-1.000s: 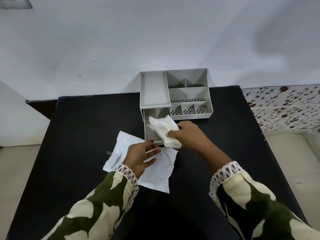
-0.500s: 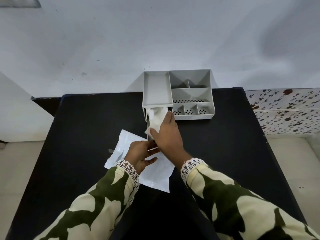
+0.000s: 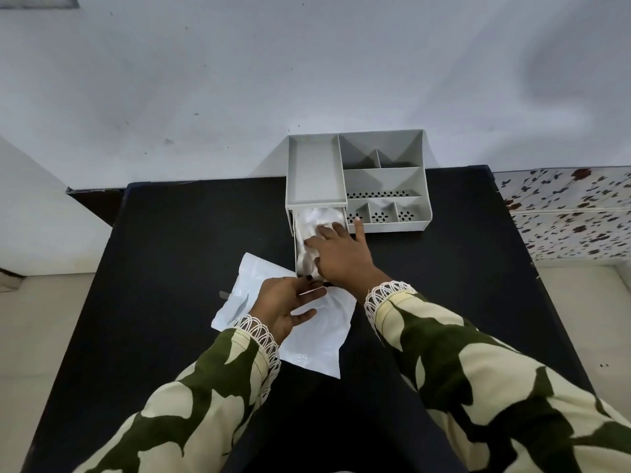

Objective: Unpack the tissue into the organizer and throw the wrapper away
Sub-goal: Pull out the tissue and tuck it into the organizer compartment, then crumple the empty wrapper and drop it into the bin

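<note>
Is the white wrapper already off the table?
No, the wrapper lies flat on the black table under the left hand, beside the drawer of tissue.

hands: 2 (image 3: 290, 307) (image 3: 341, 254) | organizer (image 3: 316, 175): 1 | tissue (image 3: 316, 218): 1 | wrapper (image 3: 314, 349): 1 | table (image 3: 187, 240): 1

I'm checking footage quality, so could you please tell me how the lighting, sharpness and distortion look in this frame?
Head view: soft, even light, with faint shadows on the wall; the tissue in the organizer's drawer is bright and its folds are hard to read; the right hand looks slightly blurred; the wide lens bends the table edges; the wrapper shows a mild sheen.
</note>
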